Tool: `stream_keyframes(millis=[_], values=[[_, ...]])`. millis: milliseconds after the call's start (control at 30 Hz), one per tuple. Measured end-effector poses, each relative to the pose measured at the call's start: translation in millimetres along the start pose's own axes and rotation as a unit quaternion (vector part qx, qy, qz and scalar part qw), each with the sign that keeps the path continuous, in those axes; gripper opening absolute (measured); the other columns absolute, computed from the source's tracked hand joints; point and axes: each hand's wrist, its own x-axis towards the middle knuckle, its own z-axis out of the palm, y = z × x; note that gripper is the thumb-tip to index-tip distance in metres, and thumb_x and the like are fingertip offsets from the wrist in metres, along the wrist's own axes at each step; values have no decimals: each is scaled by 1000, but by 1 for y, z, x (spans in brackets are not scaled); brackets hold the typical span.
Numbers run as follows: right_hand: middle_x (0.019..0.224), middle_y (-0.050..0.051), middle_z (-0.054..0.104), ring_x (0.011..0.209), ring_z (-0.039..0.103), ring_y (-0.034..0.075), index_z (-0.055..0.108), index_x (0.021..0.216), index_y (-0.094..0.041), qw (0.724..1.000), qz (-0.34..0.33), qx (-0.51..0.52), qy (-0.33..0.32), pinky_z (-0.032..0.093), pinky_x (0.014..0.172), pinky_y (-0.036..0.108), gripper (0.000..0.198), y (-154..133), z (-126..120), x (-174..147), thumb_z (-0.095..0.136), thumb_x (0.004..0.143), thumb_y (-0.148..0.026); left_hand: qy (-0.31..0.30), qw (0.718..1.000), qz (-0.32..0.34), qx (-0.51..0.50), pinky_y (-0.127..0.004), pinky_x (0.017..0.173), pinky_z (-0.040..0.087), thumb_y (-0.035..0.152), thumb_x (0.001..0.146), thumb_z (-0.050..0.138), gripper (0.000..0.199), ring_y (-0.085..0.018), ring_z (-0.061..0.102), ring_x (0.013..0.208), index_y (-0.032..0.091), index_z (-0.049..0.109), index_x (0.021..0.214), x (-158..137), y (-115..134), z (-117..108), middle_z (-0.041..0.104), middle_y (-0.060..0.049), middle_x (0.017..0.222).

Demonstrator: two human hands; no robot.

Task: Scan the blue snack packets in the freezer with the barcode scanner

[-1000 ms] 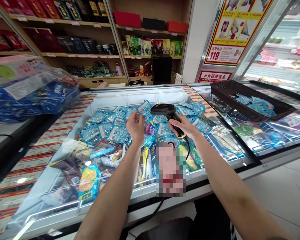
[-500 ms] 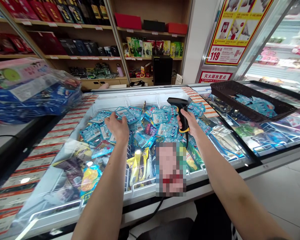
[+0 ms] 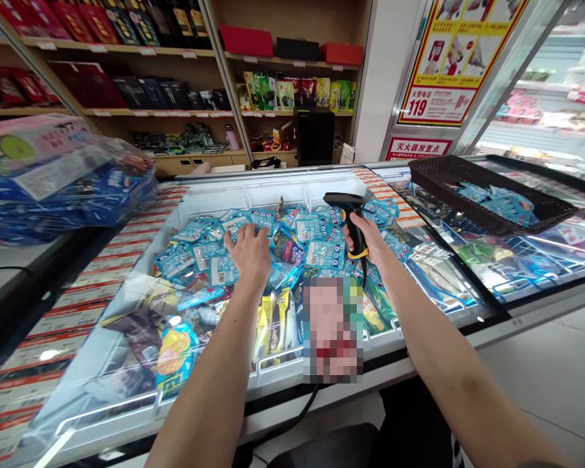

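My right hand [image 3: 369,238] is wrapped around the handle of a black and yellow barcode scanner [image 3: 344,200], held upright with its head pointing left. My left hand [image 3: 250,252] is over the light-blue packets [image 3: 322,254], fingers apart and pointing away from me. Its fingertips are at a packet in the middle of the spread; whether they touch it I cannot tell. Many of these flat packets show white barcode labels and lie loosely over the far part of the glass-topped freezer [image 3: 273,369].
A dark woven basket [image 3: 492,224] with more blue packets stands on the right. Plastic-wrapped boxes [image 3: 53,172] are stacked at the left. Price-label strips [image 3: 73,305] line the glass. A black cable [image 3: 297,419] hangs over the front edge. Stocked shelves [image 3: 141,112] stand behind.
My left hand has moved right across the packets, and its fingers have spread. My right hand keeps the barcode scanner in nearly the same place.
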Motion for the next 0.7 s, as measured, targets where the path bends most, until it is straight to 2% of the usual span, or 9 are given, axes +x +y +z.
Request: stream_keyframes(millis=[100, 167, 233, 333, 400, 567, 700], values=[[57, -2, 58, 41, 49, 9, 52, 75, -20, 1000, -1, 0, -5, 43, 34, 22, 44, 2, -1, 1, 70, 76, -60, -4, 999, 23, -33, -57, 114, 20, 22, 91, 49, 32, -31, 46, 132, 28, 68, 116, 4, 7, -4, 59, -9, 135], [58, -2, 58, 41, 49, 9, 53, 76, -20, 1000, -2, 2, -6, 42, 34, 22, 44, 2, -1, 1, 70, 75, -60, -63, 991, 84, -87, -51, 109, 30, 32, 93, 50, 33, -30, 49, 128, 26, 66, 121, 7, 18, -5, 61, -9, 133], [61, -2, 60, 42, 50, 9, 53, 77, -20, 1000, -5, 7, -5, 43, 34, 21, 44, 2, -1, 0, 72, 75, -60, -146, 964, 156, -157, -44, 103, 38, 45, 92, 52, 40, -28, 55, 121, 24, 64, 124, 7, 32, -4, 66, -9, 127], [61, -2, 59, 42, 50, 9, 52, 75, -20, 1000, -5, 5, -3, 42, 34, 21, 44, -1, 2, -2, 72, 74, -59, -229, 932, 219, -174, -44, 102, 37, 60, 85, 57, 59, -29, 52, 123, 27, 57, 134, 2, 52, -1, 62, -7, 133], [58, -2, 57, 41, 49, 9, 51, 74, -20, 1000, -1, 0, -1, 42, 34, 22, 44, -3, 3, -3, 72, 74, -59, -242, 929, 231, -157, -46, 102, 35, 63, 82, 60, 64, -30, 50, 123, 28, 55, 136, -1, 59, 0, 60, -7, 135], [60, -3, 58, 40, 49, 9, 49, 76, -21, 1000, 1, -2, 5, 42, 34, 22, 46, -5, 6, -5, 74, 71, -59, -234, 945, 180, -140, -45, 97, 38, 57, 76, 70, 63, -31, 53, 114, 26, 59, 129, -1, 59, 2, 63, -10, 121], [58, -3, 58, 40, 49, 9, 48, 78, -21, 1000, 5, -8, -1, 42, 34, 22, 46, -4, 6, -5, 74, 72, -60, -196, 951, 53, -234, -40, 90, 45, 51, 76, 72, 53, -28, 59, 107, 21, 58, 118, 2, 53, 3, 64, -10, 116]])
